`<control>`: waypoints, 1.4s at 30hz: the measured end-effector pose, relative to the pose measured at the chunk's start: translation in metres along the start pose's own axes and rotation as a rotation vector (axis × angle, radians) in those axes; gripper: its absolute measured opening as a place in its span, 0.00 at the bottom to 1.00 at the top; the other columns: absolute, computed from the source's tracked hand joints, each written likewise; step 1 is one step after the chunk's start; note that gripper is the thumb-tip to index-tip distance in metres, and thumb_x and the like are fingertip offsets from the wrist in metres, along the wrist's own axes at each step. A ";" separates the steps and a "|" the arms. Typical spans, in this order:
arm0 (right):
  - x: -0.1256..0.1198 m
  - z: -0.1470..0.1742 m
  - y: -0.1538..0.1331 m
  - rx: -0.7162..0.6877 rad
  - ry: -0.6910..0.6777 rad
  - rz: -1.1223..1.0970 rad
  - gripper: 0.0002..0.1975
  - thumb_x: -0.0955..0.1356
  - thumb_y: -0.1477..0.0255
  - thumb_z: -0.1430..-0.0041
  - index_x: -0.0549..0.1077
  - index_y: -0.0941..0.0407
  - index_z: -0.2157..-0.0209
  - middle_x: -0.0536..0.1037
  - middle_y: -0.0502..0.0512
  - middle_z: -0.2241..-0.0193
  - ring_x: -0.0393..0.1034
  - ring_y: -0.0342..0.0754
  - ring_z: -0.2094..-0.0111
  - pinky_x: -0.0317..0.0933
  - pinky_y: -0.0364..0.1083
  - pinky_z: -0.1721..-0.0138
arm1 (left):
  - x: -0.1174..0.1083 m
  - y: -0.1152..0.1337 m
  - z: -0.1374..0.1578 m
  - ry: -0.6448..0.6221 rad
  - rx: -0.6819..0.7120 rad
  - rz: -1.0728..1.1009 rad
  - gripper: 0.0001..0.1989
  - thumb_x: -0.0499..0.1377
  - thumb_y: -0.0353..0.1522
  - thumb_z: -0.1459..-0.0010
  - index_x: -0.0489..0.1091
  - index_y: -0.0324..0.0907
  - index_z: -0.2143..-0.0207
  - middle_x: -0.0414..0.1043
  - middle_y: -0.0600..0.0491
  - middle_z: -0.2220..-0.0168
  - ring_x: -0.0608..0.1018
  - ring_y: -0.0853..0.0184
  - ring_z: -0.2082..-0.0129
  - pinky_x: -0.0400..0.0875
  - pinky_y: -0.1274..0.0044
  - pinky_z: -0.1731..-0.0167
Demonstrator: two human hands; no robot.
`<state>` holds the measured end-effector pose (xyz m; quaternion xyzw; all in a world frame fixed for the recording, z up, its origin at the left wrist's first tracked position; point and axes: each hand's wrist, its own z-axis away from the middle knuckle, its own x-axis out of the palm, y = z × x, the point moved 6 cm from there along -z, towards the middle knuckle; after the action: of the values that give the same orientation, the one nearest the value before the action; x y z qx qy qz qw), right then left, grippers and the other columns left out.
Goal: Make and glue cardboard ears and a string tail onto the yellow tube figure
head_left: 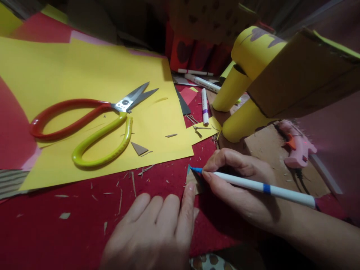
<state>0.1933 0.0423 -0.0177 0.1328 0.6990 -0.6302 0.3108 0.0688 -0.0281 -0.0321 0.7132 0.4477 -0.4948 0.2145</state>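
1. Right hand [249,200] grips one blue marker [287,194], tip at one cardboard piece's [190,177] far edge.
2. Left hand [157,225] presses that piece, near centre.
3. Room: scrap-strewn red cloth [42,240], near left.
4. One scissors [125,103], left.

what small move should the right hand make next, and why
Probably draw the blue marker farther across the small cardboard piece with the right hand: blue shows only near the piece's top corner, its other visible surface looks bare, and the left hand rests a finger on it.

Left hand [152,232] palm down, index finger [186,210] extended forward; right hand [250,200] just to its right, thumb [221,187] and forefinger [232,158] pinched.
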 end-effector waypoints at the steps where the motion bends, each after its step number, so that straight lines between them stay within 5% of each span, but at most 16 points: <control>1: 0.000 0.001 0.001 0.006 -0.005 -0.004 0.06 0.68 0.78 0.47 0.68 0.55 0.75 0.74 0.49 0.79 0.64 0.40 0.80 0.59 0.38 0.80 | 0.000 0.000 0.000 -0.001 0.000 0.001 0.15 0.50 0.24 0.39 0.72 0.37 0.53 0.61 0.57 0.81 0.64 0.64 0.80 0.52 0.69 0.72; 9: -0.005 0.006 0.013 0.005 0.024 -0.135 0.07 0.67 0.80 0.45 0.68 0.53 0.72 0.72 0.46 0.74 0.65 0.41 0.74 0.59 0.40 0.75 | 0.003 0.000 0.003 -0.005 0.012 0.012 0.16 0.50 0.24 0.39 0.71 0.37 0.53 0.62 0.56 0.80 0.64 0.64 0.79 0.54 0.69 0.70; 22: -0.001 0.001 -0.002 -0.048 0.087 -0.064 0.06 0.68 0.77 0.49 0.68 0.56 0.76 0.74 0.48 0.80 0.64 0.37 0.82 0.58 0.35 0.81 | -0.002 0.000 -0.001 -0.025 0.000 0.013 0.16 0.51 0.21 0.41 0.73 0.36 0.54 0.59 0.56 0.81 0.64 0.63 0.79 0.48 0.70 0.74; 42: 0.003 0.001 -0.005 -0.087 -0.059 -0.032 0.06 0.68 0.79 0.48 0.69 0.57 0.77 0.75 0.47 0.80 0.66 0.36 0.81 0.59 0.32 0.80 | 0.002 0.001 0.001 -0.032 0.002 0.021 0.18 0.48 0.22 0.41 0.72 0.36 0.54 0.62 0.56 0.80 0.65 0.64 0.78 0.55 0.69 0.70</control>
<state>0.1879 0.0401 -0.0156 0.0895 0.7182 -0.6078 0.3268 0.0690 -0.0285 -0.0343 0.7100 0.4364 -0.5044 0.2260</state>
